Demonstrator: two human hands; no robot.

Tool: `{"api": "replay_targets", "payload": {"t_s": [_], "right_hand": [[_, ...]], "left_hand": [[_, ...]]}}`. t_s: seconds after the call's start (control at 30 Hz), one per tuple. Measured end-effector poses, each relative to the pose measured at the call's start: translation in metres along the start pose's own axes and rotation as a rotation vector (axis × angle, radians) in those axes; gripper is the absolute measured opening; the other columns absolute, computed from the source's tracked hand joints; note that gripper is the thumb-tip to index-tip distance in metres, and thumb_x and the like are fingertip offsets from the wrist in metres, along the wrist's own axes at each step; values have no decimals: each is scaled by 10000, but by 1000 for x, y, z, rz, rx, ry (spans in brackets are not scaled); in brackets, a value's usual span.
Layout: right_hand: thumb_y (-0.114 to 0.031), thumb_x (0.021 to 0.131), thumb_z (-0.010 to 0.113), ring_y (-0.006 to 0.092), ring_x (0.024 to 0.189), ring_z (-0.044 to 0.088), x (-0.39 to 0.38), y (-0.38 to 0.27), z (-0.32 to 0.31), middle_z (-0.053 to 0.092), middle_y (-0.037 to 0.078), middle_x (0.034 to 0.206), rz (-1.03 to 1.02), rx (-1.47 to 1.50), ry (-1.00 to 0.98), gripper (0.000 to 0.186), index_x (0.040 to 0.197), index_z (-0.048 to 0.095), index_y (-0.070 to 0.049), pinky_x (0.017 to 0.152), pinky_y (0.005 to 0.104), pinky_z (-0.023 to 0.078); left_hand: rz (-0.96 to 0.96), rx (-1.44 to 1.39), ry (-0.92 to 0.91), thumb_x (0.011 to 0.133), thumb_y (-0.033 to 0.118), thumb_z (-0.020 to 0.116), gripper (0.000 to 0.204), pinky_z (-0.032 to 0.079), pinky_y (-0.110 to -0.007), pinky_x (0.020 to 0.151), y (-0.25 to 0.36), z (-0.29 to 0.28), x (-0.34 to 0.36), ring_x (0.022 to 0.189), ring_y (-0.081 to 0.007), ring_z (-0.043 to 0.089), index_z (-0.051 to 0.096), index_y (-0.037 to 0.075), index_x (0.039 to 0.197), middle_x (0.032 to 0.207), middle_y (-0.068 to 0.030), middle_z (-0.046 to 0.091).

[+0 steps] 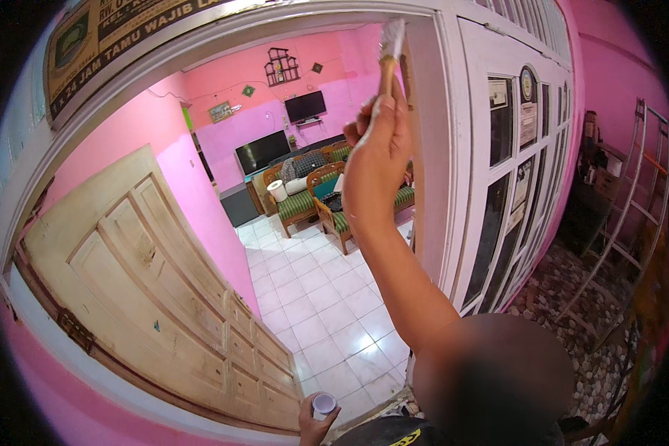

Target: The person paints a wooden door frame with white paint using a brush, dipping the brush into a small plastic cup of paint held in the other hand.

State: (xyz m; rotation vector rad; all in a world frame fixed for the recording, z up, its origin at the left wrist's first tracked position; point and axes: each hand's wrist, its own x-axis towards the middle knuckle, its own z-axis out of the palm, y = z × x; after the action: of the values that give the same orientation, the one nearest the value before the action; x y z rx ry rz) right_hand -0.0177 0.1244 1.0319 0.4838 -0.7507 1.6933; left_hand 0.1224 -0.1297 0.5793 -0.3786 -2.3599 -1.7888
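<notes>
My right hand [379, 145] is raised high, its fingers closed around the wooden handle of a paintbrush [391, 46]. The bristles look whitish and point up, close to the upper right corner of a pale door frame [432, 97]. Whether they touch it I cannot tell. Low in the picture, my left hand [314, 427] grips a small white cup [323, 404] by its sides. Its mouth faces up, and the inside looks pale; the contents are not clear.
A worn wooden door [137, 256] stands open on the left. Beyond the doorway are tiles [312, 297], green-striped wooden seats [297, 204] and a television [263, 152]. To the right are white glazed panels [483, 178] and a metal ladder [623, 223] on a pebbled floor. A sign [137, 33] hangs overhead.
</notes>
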Motion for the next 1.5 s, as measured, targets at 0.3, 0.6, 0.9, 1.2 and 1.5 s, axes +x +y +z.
{"api": "replay_targets", "payload": {"t_s": [0.3,0.6,0.9,1.2,1.5], "right_hand": [[-207,1069,452,73,757,467,-63,16,63,497,-11,847,-128,-155,-329,442,1455,454,9,658,244,438],[-131,998,618,85,750,519,-44,20,61,596,2,864,-196,-95,-616,288,1270,660,-46,656,219,430],[-267,1023,605,32,658,444,0,-6,20,496,-75,756,58,-121,-301,321,1284,666,-90,568,205,376],[-219,1064,494,47,664,400,-28,-2,40,443,-49,813,143,213,146,295,1345,494,-126,553,223,350],[-171,1067,450,72,684,441,-97,11,107,500,5,839,-33,-4,-379,272,1298,492,-35,615,247,424]], "left_hand": [[35,62,48,747,153,891,568,526,-335,929,0,-17,-11,1041,-207,649,584,6,1202,1111,-108,623],[3,57,61,741,187,897,577,534,-354,922,-45,-18,-21,1040,-222,656,598,10,1202,1135,-124,630],[1,134,54,741,237,897,574,524,-369,939,-25,-19,-18,1073,-255,645,614,18,1190,1139,-123,640],[56,170,77,735,220,901,577,529,-364,934,-15,-26,-19,1060,-249,652,607,19,1189,1129,-125,646],[-26,106,163,748,193,895,571,536,-351,911,-26,-33,-35,1028,-203,658,600,11,1201,1093,-112,656]]}}
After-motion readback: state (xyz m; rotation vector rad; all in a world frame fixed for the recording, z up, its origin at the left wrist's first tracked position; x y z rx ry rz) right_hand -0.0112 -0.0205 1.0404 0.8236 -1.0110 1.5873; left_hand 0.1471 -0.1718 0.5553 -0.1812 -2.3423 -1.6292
